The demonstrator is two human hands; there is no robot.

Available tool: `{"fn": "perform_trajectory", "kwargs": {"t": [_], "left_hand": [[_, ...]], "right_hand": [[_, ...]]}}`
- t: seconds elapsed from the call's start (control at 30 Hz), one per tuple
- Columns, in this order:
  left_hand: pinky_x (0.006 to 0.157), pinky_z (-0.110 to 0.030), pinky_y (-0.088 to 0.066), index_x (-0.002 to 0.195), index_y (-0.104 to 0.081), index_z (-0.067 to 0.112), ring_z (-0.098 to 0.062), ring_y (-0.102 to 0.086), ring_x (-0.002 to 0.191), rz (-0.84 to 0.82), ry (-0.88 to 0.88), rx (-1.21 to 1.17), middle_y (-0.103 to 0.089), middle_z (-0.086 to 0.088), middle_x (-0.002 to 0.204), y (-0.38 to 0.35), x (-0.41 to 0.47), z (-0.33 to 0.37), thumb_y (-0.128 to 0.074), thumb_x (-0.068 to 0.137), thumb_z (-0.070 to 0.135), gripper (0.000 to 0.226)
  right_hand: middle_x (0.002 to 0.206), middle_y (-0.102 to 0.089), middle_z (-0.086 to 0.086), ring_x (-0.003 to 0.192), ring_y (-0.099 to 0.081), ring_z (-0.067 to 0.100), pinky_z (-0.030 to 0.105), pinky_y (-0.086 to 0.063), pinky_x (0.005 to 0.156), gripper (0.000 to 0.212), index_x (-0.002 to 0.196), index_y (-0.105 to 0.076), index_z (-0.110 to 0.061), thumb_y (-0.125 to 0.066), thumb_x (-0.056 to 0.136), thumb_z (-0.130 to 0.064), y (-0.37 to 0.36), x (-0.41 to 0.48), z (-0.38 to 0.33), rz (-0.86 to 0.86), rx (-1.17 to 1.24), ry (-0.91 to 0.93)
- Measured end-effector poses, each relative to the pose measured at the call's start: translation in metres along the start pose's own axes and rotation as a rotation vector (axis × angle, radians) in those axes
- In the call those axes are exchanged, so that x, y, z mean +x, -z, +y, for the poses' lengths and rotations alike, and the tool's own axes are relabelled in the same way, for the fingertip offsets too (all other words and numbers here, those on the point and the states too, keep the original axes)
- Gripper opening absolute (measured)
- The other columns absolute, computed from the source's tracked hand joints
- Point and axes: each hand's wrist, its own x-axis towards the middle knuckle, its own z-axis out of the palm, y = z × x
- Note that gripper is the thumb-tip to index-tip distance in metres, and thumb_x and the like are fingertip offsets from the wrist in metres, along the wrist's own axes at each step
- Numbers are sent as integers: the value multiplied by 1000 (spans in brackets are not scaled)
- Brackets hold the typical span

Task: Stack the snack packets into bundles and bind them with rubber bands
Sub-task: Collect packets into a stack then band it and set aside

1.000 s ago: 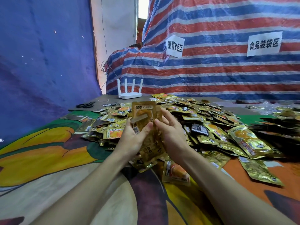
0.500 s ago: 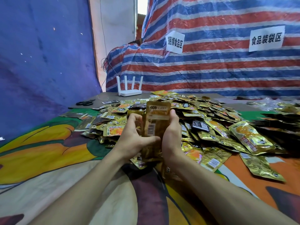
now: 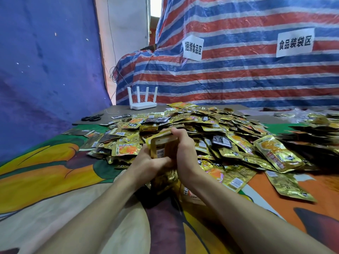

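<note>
A stack (image 3: 163, 143) of gold foil snack packets stands on edge between the left hand (image 3: 146, 165) and the right hand (image 3: 185, 152), at the near edge of the pile and over the cloth. The packets are pressed face to face, with top edges roughly level, and lean slightly away from the camera. The nearest face has a gold border round a brownish panel, with a small white barcode label low on it. The left hand grips the stack's lower left side, fingers curled round it and thumb across the front. The right hand clasps the right side, thumb up at the top corner; its fingers are hidden behind the stack. The hands cover the stack's bottom, so I cannot tell whether it touches the cloth.

Behind and to the right spreads a big pile (image 3: 220, 129) of loose packets, mostly gold, some with an orange picture and a few black. 1 large packet (image 3: 278, 154) lies face up at the pile's right edge. The cloth (image 3: 55, 180) is printed in yellow, green, orange and purple. On the grey tabletop (image 3: 119, 109) beyond stand a white router (image 3: 142, 101) with 4 antennas and, to its left, black scissors (image 3: 91, 118). A red, white and blue striped tarp (image 3: 247, 79) rises behind, bearing 2 white signs (image 3: 294, 42) with Chinese text. A blue curtain (image 3: 45, 70) hangs at the left.
</note>
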Motion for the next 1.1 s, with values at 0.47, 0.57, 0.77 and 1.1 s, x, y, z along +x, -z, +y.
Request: {"fn": "perform_trajectory", "kwargs": {"t": [0.47,0.57,0.77,1.1], "left_hand": [[78,-42,-48,90,-60,9,-27,-57,79,69,93,32,-57,-13,84,-6,4,3,-75,65,20,31],[82,-49,-47,107,-59,20,-27,-55,83,10,88,18,-55,-9,87,-6,4,1,-74,66,15,45],[83,-45,-47,122,-57,24,-25,-55,82,15,89,-46,-55,-5,86,-6,4,0,-72,66,6,61],[85,-44,-50,112,-59,8,-23,-59,78,29,80,-109,-55,-1,76,-7,4,4,-61,64,0,49]], "right_hand": [[71,-62,8,64,-59,22,32,-45,60,15,86,-71,2,-74,82,-12,111,32,-62,-76,-1368,-274],[77,-66,5,70,-65,21,29,-48,55,29,85,-62,-4,-84,76,-19,117,28,-58,-8,-1481,-292],[83,-70,7,76,-67,20,33,-55,58,33,97,-69,-6,-84,76,-27,121,24,-42,9,-1497,-326],[66,-58,-2,64,-57,19,28,-42,59,27,71,-56,-14,-74,81,-31,109,12,-31,105,-1597,-201]]}}
